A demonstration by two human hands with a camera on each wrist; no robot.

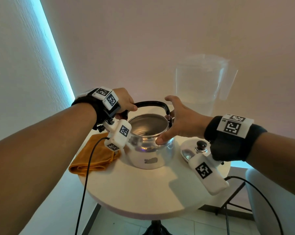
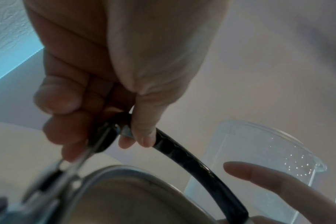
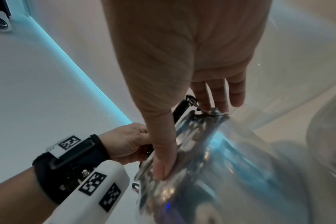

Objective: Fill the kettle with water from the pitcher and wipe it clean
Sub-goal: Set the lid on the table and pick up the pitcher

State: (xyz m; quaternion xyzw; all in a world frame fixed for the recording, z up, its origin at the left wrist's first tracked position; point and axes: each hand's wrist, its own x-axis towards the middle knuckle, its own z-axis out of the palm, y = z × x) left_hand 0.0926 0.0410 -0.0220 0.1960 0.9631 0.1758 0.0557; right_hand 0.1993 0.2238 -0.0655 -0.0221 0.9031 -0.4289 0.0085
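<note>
- Gripping the glossy black arched handle at its left end, the left hand has fingers and thumb curled round it, as the left wrist view shows; the right hand is spread, fingers straight, thumb pressed on the near side of the rim and the other fingers reaching behind the right-hand hinge.
- Round white pedestal table: it carries everything, with the task's things clustered toward its far half.
- Clear plastic pitcher, partly filled with water: it stands upright at the far right, well behind the right hand and apart from it. This is the relation the pour turns on, I judge: the right hand is the nearer one, and its handle faces right, away from the kettle.
- Polished steel kettle: it sits upright at the middle of the table, mouth open and facing up, between both hands. The black handle arches left to right over the mouth, so a stream coming from the far right would have to clear it.
- Folded mustard-yellow cloth: it lies at the left edge, just beside the kettle, nearer the left hand for the wipe.
- Steel lid with a dark knob: it rests on the table to the right of the kettle, under the right wrist.
- Filling looks not yet begun; whether any water lies inside the kettle I cannot tell.
</note>
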